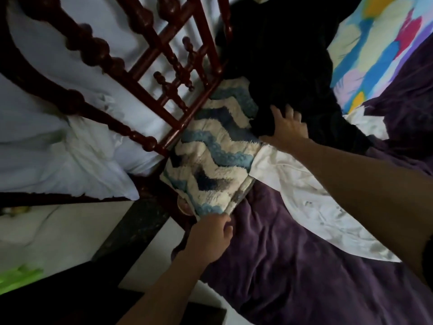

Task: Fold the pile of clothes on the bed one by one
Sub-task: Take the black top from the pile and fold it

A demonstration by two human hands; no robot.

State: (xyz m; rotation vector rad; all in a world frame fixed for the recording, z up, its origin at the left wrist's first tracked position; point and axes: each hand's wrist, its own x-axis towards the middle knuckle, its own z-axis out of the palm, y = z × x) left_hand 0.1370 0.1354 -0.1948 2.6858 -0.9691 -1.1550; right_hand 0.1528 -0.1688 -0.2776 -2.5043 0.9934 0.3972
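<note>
1. We see the left hand (208,238) at the lower middle, reaching up from the bottom edge; its fingers (225,228) are curled and pinch the near corner of a tufted chevron throw (210,146).
2. The chevron throw, blue and cream zigzags, lies along the edge of the bed beside the headboard (150,50); its far end runs under the black garment (281,55).
3. The right hand (287,129) comes in from the right, palm down on the near end of the black garment; its fingers (274,111) are spread wide and fairly straight on the cloth; the thumb lies along the garment's lower edge, and we cannot tell whether it hooks beneath.
4. The black garment is heaped in a dark mass at the top middle of the bed, too dark for us to make out its kind.
5. A white satin cloth (311,198) lies crumpled beneath the right forearm, touching the chevron throw's right edge and spreading over the purple bedspread (281,266).
6. A multicoloured pillow (375,43) lies at the upper right, just beside the black garment.
7. The headboard is dark red turned wood; a white pillow (58,160) lies on its far side, at the left.
</note>
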